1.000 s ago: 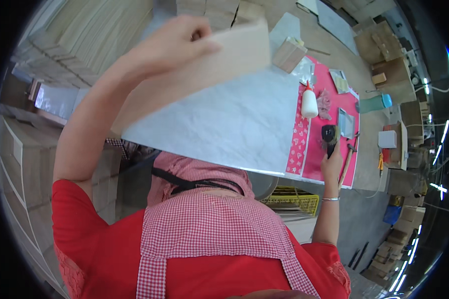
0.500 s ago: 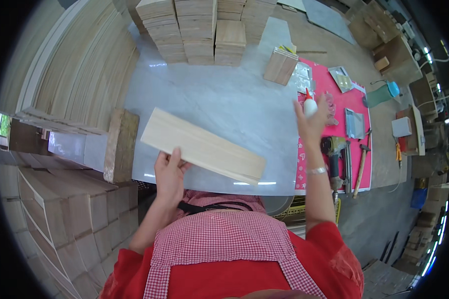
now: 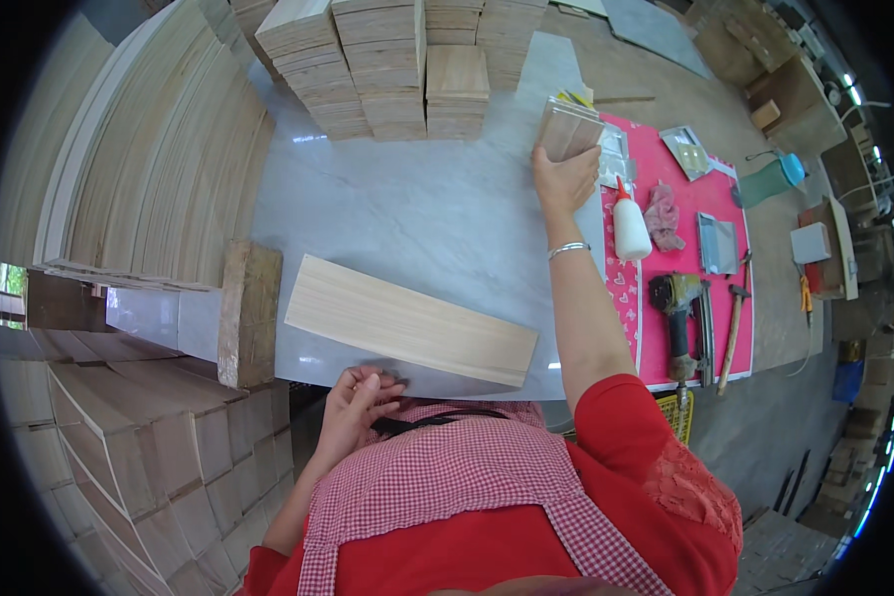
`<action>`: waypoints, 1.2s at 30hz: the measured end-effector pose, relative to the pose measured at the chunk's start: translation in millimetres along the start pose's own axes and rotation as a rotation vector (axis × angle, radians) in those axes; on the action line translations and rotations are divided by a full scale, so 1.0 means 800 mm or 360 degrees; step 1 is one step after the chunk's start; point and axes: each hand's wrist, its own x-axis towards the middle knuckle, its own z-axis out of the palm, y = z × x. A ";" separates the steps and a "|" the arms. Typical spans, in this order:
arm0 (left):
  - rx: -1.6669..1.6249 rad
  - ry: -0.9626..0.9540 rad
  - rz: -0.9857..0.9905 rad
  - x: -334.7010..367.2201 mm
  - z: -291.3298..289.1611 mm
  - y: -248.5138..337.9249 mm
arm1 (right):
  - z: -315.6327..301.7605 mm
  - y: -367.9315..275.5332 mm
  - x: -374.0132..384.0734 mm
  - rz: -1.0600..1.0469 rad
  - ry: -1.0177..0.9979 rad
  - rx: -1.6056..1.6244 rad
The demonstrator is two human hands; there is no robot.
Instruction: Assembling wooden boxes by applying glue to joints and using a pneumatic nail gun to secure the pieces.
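Observation:
A long pale wooden board (image 3: pixel 412 323) lies at a slant on the grey tabletop (image 3: pixel 417 214), close to its front edge. Just below the board's near side is my left hand (image 3: pixel 361 405), empty, its fingers loosely bent and apart. My right arm reaches forward across the table. At its end, my right hand (image 3: pixel 566 179) grips the near end of a small stack of wooden pieces (image 3: pixel 571 131), thumb on the left and fingers on the right. A white glue bottle (image 3: pixel 631 228) with a red tip stands to the right of my right forearm.
On the pink mat (image 3: pixel 680 348) are a nail gun (image 3: pixel 677 308), a hammer (image 3: pixel 733 333), a crumpled pink cloth (image 3: pixel 664 217) and a clear tray (image 3: pixel 717 243). Stacked boards (image 3: pixel 159 149) rise at the left beside a wooden block (image 3: pixel 248 313). More stacks (image 3: pixel 382 74) stand at the back.
My left hand has let go of the board and drawn back toward me; the board lies lower in view. My right hand has moved from beside the glue bottle to the small stack.

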 end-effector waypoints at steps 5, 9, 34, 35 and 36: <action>0.0569 -0.0376 0.0348 -0.015 -0.008 0.011 | -0.040 0.012 -0.020 -0.0146 0.0228 0.0261; 0.1101 -0.0440 0.1000 0.003 0.059 0.054 | -0.104 -0.007 -0.103 -0.0501 0.0213 0.0575; -0.0460 -0.1551 0.0283 0.088 0.154 0.040 | -0.254 0.024 -0.263 -0.1066 -0.0574 0.1093; -0.0316 -0.1426 0.0323 0.086 0.156 0.038 | -0.258 0.025 -0.259 -0.1060 -0.0573 0.1089; -0.0319 -0.1419 0.0312 0.084 0.156 0.034 | -0.263 0.024 -0.257 -0.0931 -0.0662 0.1058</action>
